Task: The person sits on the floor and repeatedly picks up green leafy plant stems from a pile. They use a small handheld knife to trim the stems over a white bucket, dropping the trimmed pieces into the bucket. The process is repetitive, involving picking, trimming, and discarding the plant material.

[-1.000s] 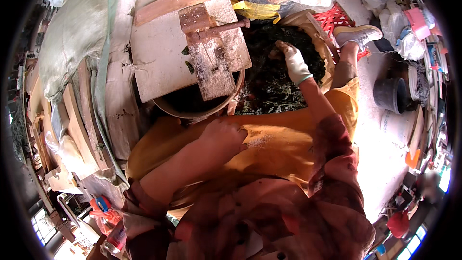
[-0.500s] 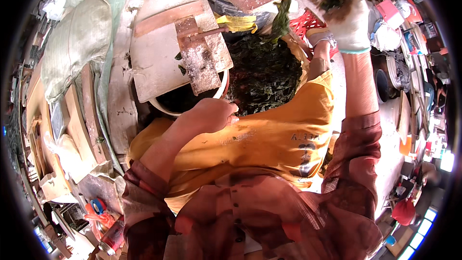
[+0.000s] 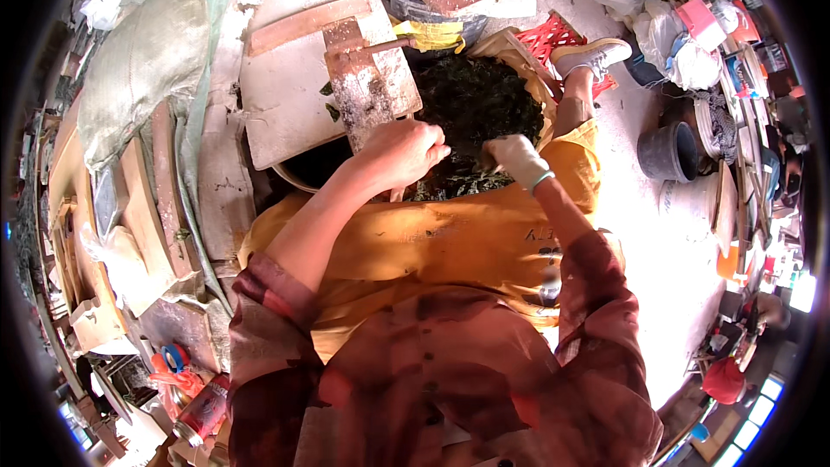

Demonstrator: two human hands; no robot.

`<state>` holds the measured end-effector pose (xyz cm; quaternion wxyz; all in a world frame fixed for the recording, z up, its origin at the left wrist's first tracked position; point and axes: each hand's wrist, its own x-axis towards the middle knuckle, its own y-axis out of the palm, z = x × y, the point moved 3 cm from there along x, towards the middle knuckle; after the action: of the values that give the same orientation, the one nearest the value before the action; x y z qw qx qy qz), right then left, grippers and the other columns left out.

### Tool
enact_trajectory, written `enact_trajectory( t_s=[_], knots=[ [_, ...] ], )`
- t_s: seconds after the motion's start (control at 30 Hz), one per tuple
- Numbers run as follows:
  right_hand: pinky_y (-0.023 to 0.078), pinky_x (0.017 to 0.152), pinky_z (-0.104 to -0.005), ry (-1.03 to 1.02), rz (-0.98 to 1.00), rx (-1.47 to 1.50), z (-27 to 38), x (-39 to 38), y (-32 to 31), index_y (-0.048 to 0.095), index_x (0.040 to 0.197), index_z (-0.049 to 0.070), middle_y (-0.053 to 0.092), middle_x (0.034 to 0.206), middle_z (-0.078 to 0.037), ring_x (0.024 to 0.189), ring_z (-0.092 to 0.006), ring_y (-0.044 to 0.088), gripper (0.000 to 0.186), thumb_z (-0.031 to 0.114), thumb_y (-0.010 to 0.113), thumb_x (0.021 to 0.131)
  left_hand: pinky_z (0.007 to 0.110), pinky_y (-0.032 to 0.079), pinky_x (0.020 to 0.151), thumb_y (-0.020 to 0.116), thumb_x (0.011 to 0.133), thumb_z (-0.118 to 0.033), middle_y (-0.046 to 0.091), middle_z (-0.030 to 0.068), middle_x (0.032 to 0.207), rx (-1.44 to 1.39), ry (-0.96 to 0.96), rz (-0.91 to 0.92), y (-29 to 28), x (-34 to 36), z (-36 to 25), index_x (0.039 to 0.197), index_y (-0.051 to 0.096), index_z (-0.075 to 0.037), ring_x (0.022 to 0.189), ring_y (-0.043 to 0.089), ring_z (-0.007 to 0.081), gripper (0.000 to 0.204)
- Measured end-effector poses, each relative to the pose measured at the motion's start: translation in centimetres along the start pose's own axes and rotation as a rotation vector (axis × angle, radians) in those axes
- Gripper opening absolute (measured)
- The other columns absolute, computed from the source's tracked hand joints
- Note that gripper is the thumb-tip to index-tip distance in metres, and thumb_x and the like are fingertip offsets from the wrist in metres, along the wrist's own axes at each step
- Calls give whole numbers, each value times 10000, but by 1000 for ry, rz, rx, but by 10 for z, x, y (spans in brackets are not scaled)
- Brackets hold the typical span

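Hanging over the seaweed [image 3: 462, 91], the gloved right hand [image 3: 515, 161] has its fingers bent inward; I cannot tell if its grip has anything. The left hand [image 3: 403, 154] has its fingers curled together, and whether it holds something is also hidden. The seaweed lies in a tan-rimmed container [image 3: 544, 91], right of the board [image 3: 290, 104]. It looks wet, so a loose grip could let pieces slide onto the trousers [image 3: 467, 251]. The board partly covers the bucket [image 3: 292, 178]; if the left forearm presses its near edge, it could perhaps tip and spill its white grains.
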<state>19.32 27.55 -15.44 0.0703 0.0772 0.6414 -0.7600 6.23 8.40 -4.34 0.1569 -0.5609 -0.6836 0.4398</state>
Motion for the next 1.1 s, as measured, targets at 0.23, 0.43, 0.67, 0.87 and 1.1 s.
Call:
enact_trajectory(
  t_s=[0.23, 0.43, 0.67, 0.87, 1.1],
  knots=[
    [490, 832, -266, 180, -575, 1003, 12, -32, -161, 613, 1114, -77, 697, 959, -138, 899, -147, 648, 373, 211, 440, 953, 356, 480, 874, 674, 856, -266, 622, 180, 1149, -168, 10, -330, 0, 21, -7, 1203, 536, -28, 1047, 619, 285, 443],
    [501, 754, -316, -241, -845, 965, 44, -38, -241, 588, 1132, -70, 648, 894, -150, 871, -174, 625, 416, 274, 500, 917, 394, 396, 1031, 741, 789, -371, 436, 255, 1354, -303, 146, -352, 28, 55, -4, 1394, 302, -9, 1231, 474, 393, 830],
    [446, 976, -374, -673, -1009, 1470, 50, -70, -308, 467, 1303, 15, 566, 1237, -141, 1131, -267, 558, 571, 416, 557, 907, 393, 489, 830, 726, 784, -309, 667, 191, 998, -455, 24, 2, 63, 74, -1, 1160, 581, -55, 969, 639, 334, 476],
    [488, 790, -388, -183, -1476, 573, 40, -113, -334, 574, 1042, 7, 620, 933, -173, 882, -339, 600, 397, 216, 633, 709, 300, 516, 708, 677, 828, -211, 666, 115, 817, -928, -60, -16, 77, 49, 25, 1033, 640, 28, 817, 648, 108, 317],
    [506, 620, -334, 183, -722, 550, 18, -76, -224, 671, 807, 13, 651, 699, -133, 652, -209, 642, 239, 241, 599, 815, 398, 425, 821, 466, 858, -134, 507, 209, 979, -57, 253, -337, -9, -10, -29, 1002, 509, 100, 904, 517, 399, 278]
  ],
)
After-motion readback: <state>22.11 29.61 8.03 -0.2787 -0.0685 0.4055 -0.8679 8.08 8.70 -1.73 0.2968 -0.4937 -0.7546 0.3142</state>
